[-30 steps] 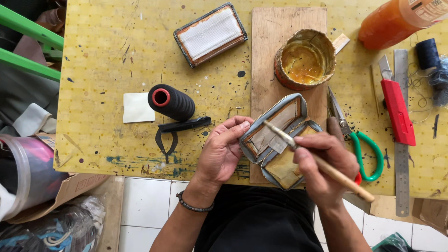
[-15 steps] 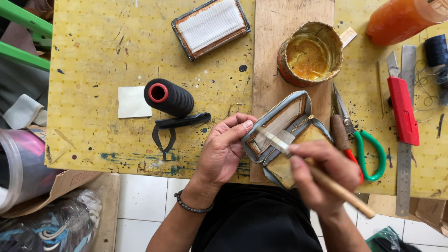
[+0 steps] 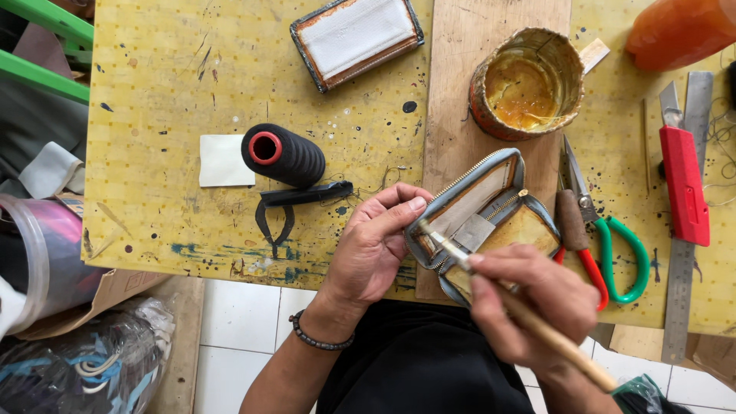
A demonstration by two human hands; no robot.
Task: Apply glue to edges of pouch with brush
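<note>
The left hand (image 3: 376, 249) holds the open zip pouch (image 3: 483, 218) at its edge, fingers pinched on it. The right hand (image 3: 537, 303) has its fingers tight around a brush (image 3: 510, 303), whose tip touches the pouch. The pouch sits on a wooden board (image 3: 475, 77) on the yellow counter (image 3: 153, 92). A glue tin (image 3: 525, 84) is at 12 o'clock from the pouch, and scissors (image 3: 606, 238) are at 3 o'clock.

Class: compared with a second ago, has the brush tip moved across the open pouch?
Yes. The brush tip has slid toward the pouch edge by the left hand.
</note>
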